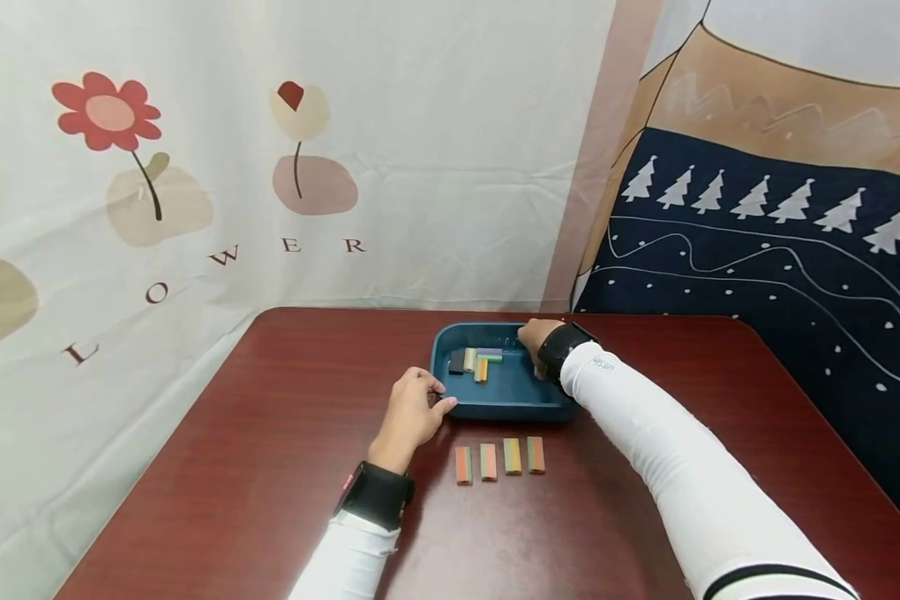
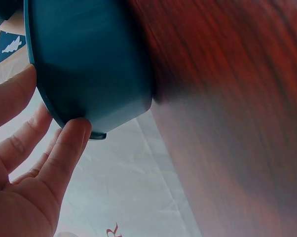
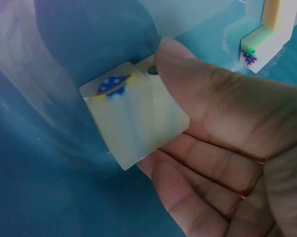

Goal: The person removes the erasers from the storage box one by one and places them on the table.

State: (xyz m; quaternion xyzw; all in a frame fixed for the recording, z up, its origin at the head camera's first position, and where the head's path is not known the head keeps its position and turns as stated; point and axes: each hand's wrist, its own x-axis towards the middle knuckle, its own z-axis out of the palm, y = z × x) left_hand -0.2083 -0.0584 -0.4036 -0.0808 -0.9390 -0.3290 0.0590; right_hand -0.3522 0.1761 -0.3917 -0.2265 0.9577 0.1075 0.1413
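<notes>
A blue plastic tray [image 1: 506, 412] stands at the back of the table. My left hand [image 1: 412, 408] pinches the rim at its front left corner, thumb and fingers on either side of the edge in the left wrist view. Inside the right end of the tray, my right hand [image 1: 540, 340] holds a pale eraser-like block [image 3: 129, 118] between thumb and fingers. The block bears a small blue flying-saucer print, and a second pale piece with a dark ring sits against it, partly under the thumb. Elsewhere in the tray lie a dark block [image 1: 457, 362], a cream block [image 1: 470, 360] and an orange-yellow block [image 1: 482, 370].
A purple-and-green block [image 1: 490, 354] also lies in the tray. In front of it, several striped blocks stand in a row on the red-brown table [image 1: 307, 400], among them a yellow one [image 1: 512, 457]. Printed cloths [image 1: 450, 125] hang behind the table.
</notes>
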